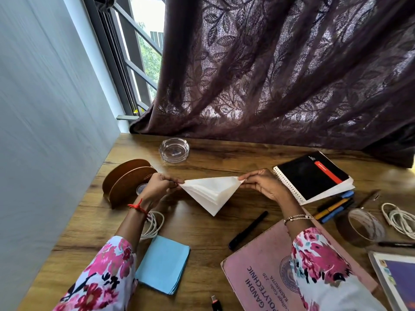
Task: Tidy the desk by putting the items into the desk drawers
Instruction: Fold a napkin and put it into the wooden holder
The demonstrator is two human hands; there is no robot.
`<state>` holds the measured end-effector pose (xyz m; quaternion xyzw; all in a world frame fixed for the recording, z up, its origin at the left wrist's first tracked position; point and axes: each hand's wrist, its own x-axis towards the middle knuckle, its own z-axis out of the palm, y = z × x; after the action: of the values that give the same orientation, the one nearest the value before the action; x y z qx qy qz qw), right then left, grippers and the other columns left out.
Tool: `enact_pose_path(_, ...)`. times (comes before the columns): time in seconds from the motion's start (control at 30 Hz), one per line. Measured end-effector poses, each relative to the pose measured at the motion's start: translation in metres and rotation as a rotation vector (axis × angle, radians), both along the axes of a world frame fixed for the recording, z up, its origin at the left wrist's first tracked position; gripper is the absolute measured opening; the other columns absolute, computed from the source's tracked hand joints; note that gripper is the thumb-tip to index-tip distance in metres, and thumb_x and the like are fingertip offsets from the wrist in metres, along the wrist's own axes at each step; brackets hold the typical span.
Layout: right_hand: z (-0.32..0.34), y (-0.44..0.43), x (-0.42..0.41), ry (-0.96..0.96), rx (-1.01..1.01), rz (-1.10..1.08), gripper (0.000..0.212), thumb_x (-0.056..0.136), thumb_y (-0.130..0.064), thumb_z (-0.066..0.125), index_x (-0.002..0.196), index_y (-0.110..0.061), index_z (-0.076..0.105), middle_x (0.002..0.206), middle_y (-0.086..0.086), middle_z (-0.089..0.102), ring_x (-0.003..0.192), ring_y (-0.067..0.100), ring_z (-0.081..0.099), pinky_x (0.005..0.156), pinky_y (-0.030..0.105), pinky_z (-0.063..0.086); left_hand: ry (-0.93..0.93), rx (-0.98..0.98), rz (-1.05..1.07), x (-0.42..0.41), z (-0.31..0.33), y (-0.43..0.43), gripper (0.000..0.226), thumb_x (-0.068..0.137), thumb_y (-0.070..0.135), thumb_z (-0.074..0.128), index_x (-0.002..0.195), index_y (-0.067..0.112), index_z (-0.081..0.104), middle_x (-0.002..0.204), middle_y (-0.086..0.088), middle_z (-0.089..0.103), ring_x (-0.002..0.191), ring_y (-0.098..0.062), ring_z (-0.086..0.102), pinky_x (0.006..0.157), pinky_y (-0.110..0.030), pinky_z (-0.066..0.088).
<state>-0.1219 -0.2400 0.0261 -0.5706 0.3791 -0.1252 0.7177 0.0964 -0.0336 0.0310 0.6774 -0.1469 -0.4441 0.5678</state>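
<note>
Head view: both hands (160,184) (263,184) pinch white papers (210,194) aloft.

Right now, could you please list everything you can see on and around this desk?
desk: one, brown wood, under everything
curtain: one, purple, behind desk
window: one, back left
glass dish: one, clear, back centre
round stand: one, brown, back left
paper stack: one, white, between hands, centre
blue papers: one stack, front left
cables: two, white, by left wrist, far right
marker: one, black, centre
pink book: one, front right
spiral notebook: one, black, back right
pens: several, yellow, blue, black, beside notebook
tape roll: one, brown, right
black pen: one, far right
picture book: one, white-edged, bottom right corner
hands: two, left hand and right hand each pinch a paper stack corner
</note>
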Motion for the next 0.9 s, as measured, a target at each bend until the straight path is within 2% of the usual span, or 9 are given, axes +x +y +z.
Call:
enact_pose_path(0.1, -0.002, -0.001, 0.001, -0.036, 0.035, -0.025, 0.028, 0.082, 0.013, 0.05, 0.066, 0.002, 0.071, 0.075, 0.011, 0.073, 0.076, 0.017, 0.07, 0.062, 0.021, 0.058, 0.056, -0.042, 0.041, 0.0, -0.001, 0.001, 0.013, 0.081, -0.016, 0.051, 0.081, -0.012, 0.063, 0.084, -0.017, 0.064, 0.075, -0.019, 0.066, 0.058, -0.016, 0.056)
enact_pose_path(0.2, -0.003, 0.003, 0.004, -0.008, -0.029, -0.006, 0.007, 0.076, 0.011, 0.064, 0.079, 0.007, 0.068, 0.07, 0.006, 0.074, 0.07, 0.012, 0.07, 0.061, 0.018, 0.057, -0.025, -0.03, 0.052, 0.0, -0.006, 0.001, 0.019, 0.077, -0.008, 0.064, 0.094, -0.018, 0.063, 0.09, -0.021, 0.067, 0.07, -0.017, 0.068, 0.075, -0.026, 0.057)
enact_pose_path(0.23, -0.004, 0.004, 0.005, 0.013, -0.069, -0.012, 0.011, 0.073, 0.012, 0.066, 0.085, 0.01, 0.066, 0.071, 0.007, 0.073, 0.068, 0.012, 0.069, 0.062, 0.018, 0.058, -0.078, 0.0, 0.043, -0.001, -0.008, 0.0, 0.024, 0.076, -0.007, 0.067, 0.098, -0.017, 0.063, 0.094, -0.022, 0.067, 0.07, -0.016, 0.067, 0.078, -0.027, 0.056)
enact_pose_path(0.4, -0.003, 0.011, 0.009, -0.041, -0.024, -0.11, 0.02, 0.073, 0.018, 0.063, 0.081, -0.001, 0.064, 0.082, 0.012, 0.063, 0.065, 0.015, 0.067, 0.056, 0.022, 0.059, -0.041, 0.0, 0.079, -0.009, -0.003, -0.004, 0.028, 0.077, -0.016, 0.062, 0.105, -0.013, 0.06, 0.079, -0.014, 0.066, 0.048, -0.004, 0.064, 0.048, -0.014, 0.053)
enact_pose_path(0.5, 0.0, 0.013, 0.011, -0.087, 0.024, -0.115, 0.025, 0.075, 0.018, 0.059, 0.083, -0.005, 0.062, 0.084, 0.01, 0.063, 0.076, 0.021, 0.063, 0.054, 0.027, 0.059, 0.045, -0.025, 0.068, -0.01, 0.001, -0.007, 0.032, 0.078, -0.022, 0.053, 0.104, -0.005, 0.059, 0.066, 0.0, 0.07, 0.056, -0.008, 0.066, 0.054, -0.017, 0.054)
enact_pose_path(0.6, 0.002, 0.013, 0.012, -0.077, 0.013, -0.095, 0.024, 0.076, 0.017, 0.058, 0.082, -0.005, 0.065, 0.085, 0.01, 0.063, 0.078, 0.02, 0.064, 0.059, 0.026, 0.06, -0.004, -0.011, -0.026, -0.01, 0.006, -0.006, 0.028, 0.08, -0.021, 0.05, 0.096, -0.002, 0.064, 0.081, -0.006, 0.066, 0.074, -0.016, 0.06, 0.058, -0.013, 0.052)
enact_pose_path(0.7, 0.003, 0.01, 0.011, -0.06, -0.032, -0.06, 0.019, 0.078, 0.016, 0.057, 0.086, 0.001, 0.065, 0.091, 0.011, 0.065, 0.082, 0.017, 0.064, 0.066, 0.021, 0.059, -0.067, -0.001, -0.09, -0.007, 0.007, -0.005, 0.029, 0.082, -0.018, 0.05, 0.107, -0.009, 0.062, 0.094, -0.012, 0.064, 0.083, -0.015, 0.06, 0.068, -0.014, 0.053)
enact_pose_path(0.8, 0.006, 0.006, 0.008, -0.076, -0.016, -0.026, 0.025, 0.081, 0.017, 0.052, 0.104, 0.012, 0.06, 0.092, 0.011, 0.066, 0.08, 0.014, 0.068, 0.067, 0.015, 0.057, -0.03, -0.032, -0.105, -0.003, 0.009, -0.003, 0.027, 0.084, -0.018, 0.047, 0.108, -0.015, 0.059, 0.095, -0.015, 0.064, 0.087, -0.017, 0.06, 0.077, -0.016, 0.052)
enact_pose_path(0.9, 0.013, 0.004, 0.005, -0.098, 0.008, 0.036, 0.03, 0.081, 0.02, 0.047, 0.108, 0.013, 0.059, 0.094, 0.013, 0.067, 0.073, 0.009, 0.071, 0.064, 0.011, 0.055, 0.108, -0.112, -0.064, 0.004, 0.014, -0.003, 0.016, 0.087, -0.012, 0.047, 0.093, -0.014, 0.061, 0.093, -0.015, 0.067, 0.091, -0.019, 0.062, 0.083, -0.021, 0.052)
